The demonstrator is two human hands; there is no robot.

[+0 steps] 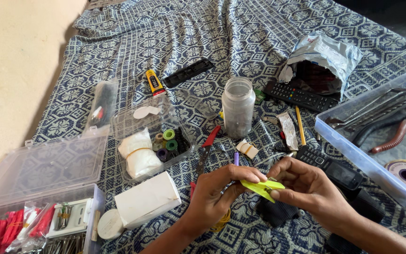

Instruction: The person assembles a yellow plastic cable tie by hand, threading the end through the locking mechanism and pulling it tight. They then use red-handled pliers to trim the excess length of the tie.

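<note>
together both hands (222, 188) (301, 186) pinch a small yellow-green clip (261, 187).

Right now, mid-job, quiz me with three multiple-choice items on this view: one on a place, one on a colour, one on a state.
1. Where does the clear jar stand?
A. On the patterned cloth
B. Inside the clear bin
C. On the bare floor

2. What colour is the clip held between both hands?
A. Red
B. Yellow-green
C. Black

3. How is the small clear box with the thread spools?
A. Shut
B. Upside down
C. Open

Answers:
1 A, the jar stands upright on the cloth, beside the black remote.
2 B, the left hand and right hand pinch a yellow-green clip.
3 C, its contents lie uncovered.
</note>
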